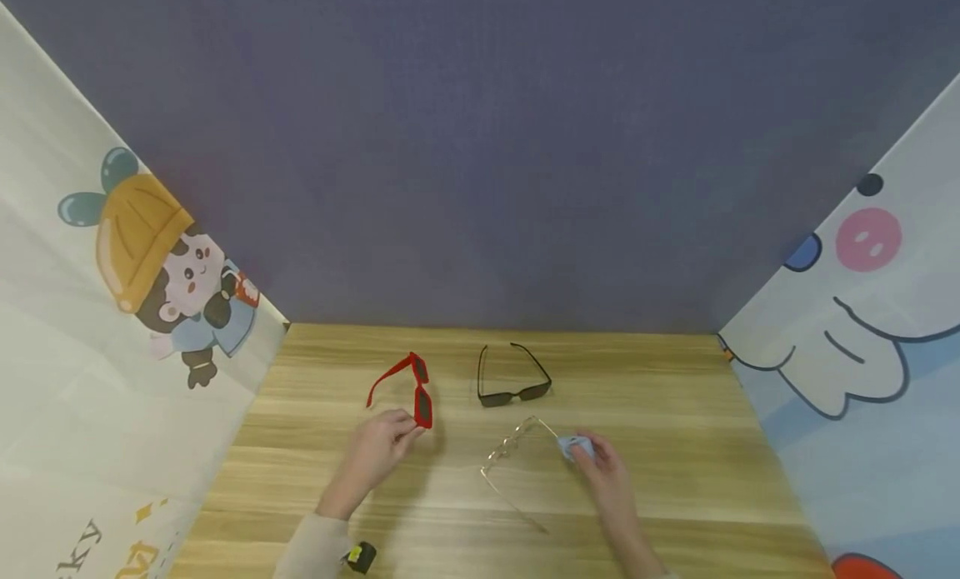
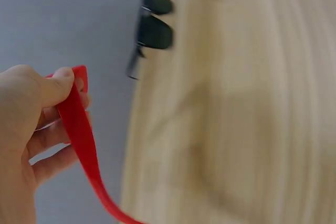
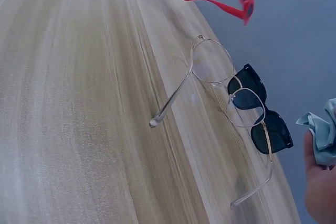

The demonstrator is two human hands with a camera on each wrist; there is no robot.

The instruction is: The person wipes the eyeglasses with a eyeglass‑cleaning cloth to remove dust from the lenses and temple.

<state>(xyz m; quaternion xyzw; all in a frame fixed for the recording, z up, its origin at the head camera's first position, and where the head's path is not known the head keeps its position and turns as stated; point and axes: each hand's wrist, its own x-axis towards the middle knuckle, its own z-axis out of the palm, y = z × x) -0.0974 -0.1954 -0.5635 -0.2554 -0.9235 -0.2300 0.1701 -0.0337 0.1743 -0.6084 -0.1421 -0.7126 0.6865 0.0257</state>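
My left hand [image 1: 375,452] pinches red sunglasses [image 1: 423,406] at one corner of the frame, above the left part of the table. In the left wrist view the thumb lies against the red temple's hinge end. A crumpled light blue cloth [image 1: 576,447] is held between the thumb and fingers of my right hand [image 1: 609,486]. Thin metal-framed eyeglasses [image 3: 171,100] with clear lenses rest on the table between the hands, temples unfolded. From the head view, the cloth appears close to one temple; whether they touch I cannot tell.
Black sunglasses [image 1: 497,400] lie farther back on the wooden table [image 1: 675,412], temples open toward the grey back wall [image 1: 480,162]. A small black object [image 1: 362,557] with a yellow-green patch is beside the left sleeve. Printed cartoon panels stand on both sides.
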